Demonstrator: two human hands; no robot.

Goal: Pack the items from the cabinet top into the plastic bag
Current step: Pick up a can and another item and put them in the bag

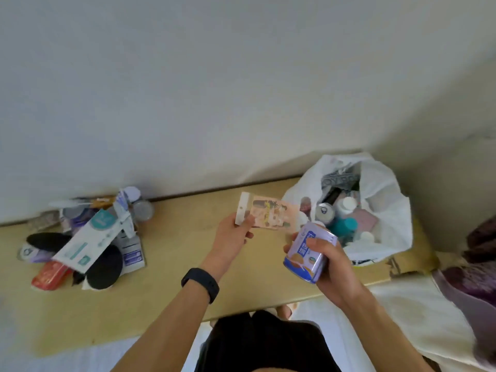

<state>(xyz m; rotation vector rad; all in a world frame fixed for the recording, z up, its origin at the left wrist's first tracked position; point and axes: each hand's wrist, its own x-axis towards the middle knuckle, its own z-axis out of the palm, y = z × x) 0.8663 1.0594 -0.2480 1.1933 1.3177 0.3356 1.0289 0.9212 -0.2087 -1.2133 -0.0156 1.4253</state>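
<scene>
- the left hand [233, 235] pinches a flat pink packet [271, 214] by its white header end, thumb on top; the packet hangs in the air just left of the bag's mouth.
- the right hand [331, 265] has its fingers [318, 241] curled round a blue and white can [307, 255], held tilted just in front of the bag.
- the plastic bag [387, 189] sits at the right end of the cabinet top [174, 256], mouth open upward, with bottles and other small things inside.
- a pile of items [88, 237] lies at the left end, well apart from the bag.
- the step, as i judge it, is getting both things into the bag. the can looks the heavier, so it should go first, lowered among the bottles rather than dropped, or they may topple and the thin wall may slump.
- the packet can then slide in edge-first along the bag's wall, so it does not bend.
- neither hand is free to hold the rim, so aim for the middle of the mouth.
</scene>
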